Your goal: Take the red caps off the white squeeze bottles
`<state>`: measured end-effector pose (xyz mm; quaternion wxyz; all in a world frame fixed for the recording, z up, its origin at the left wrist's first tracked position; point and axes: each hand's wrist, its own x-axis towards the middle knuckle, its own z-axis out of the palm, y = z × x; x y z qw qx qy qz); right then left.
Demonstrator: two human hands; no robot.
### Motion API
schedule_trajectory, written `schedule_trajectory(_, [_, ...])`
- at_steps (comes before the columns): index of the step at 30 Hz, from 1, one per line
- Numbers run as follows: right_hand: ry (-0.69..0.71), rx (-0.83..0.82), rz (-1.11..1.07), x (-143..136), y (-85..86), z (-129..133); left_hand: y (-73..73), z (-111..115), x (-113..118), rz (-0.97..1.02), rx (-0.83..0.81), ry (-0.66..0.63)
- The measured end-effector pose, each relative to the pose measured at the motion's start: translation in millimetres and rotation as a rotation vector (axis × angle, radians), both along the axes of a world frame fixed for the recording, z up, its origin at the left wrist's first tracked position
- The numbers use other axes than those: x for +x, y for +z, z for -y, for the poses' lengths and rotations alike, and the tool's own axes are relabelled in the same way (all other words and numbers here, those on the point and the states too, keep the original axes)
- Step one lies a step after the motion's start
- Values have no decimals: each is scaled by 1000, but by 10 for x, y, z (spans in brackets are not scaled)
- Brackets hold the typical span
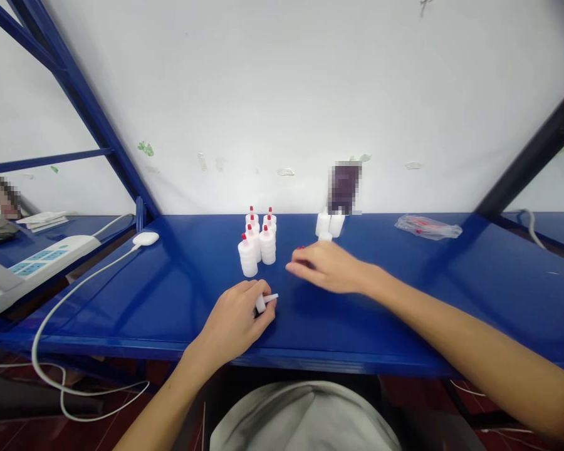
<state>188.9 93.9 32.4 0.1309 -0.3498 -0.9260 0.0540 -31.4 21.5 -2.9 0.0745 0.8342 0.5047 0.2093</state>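
While the left hand [239,316] pinches a small white plastic piece with a tapering nozzle [262,304] between thumb and fingers — low over the near part of the glossy blue tabletop [357,332], nozzle pointing right — the rest of that piece is hidden in the palm. The right hand [326,266] hangs farther forward, fingers curled toward the thumb; a bit of bright red [301,247] shows at its knuckles, and whether the fingers grip it cannot be told. Just beyond both hands, to the left, upright white plastic bottles with pointed red caps [249,259] stand close together in two rows running toward the white wall [282,94]. White cylindrical containers [336,225] stand just behind the right hand, and a clear crinkled plastic bag with red contents [427,227] lies well apart to the right.
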Motion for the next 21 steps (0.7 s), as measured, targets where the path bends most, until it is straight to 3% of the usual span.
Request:
schedule_trajectory(4, [224,-205,-107,-219,-142,199,-4,8,-11,5,-12,6])
schedule_trajectory(8, [237,-312,-298,-214,-174,154,-13,6,-18,69,-32,14])
schedule_trajectory(11, [80,-228,-496,-62,-125,-18,-25,0,-17,109,-21,29])
schedule_trajectory(14, [-174,51,-610,172,-81,-249,-30,-4,-11,99,-5,52])
schedule_trajectory(17, [-394,227,-560,402,-71,-470,-22,2,-2,83,32,46])
schedule_trajectory(21, [-585,235,-449,561,-106,-649,-9,27,-6,101,94,22])
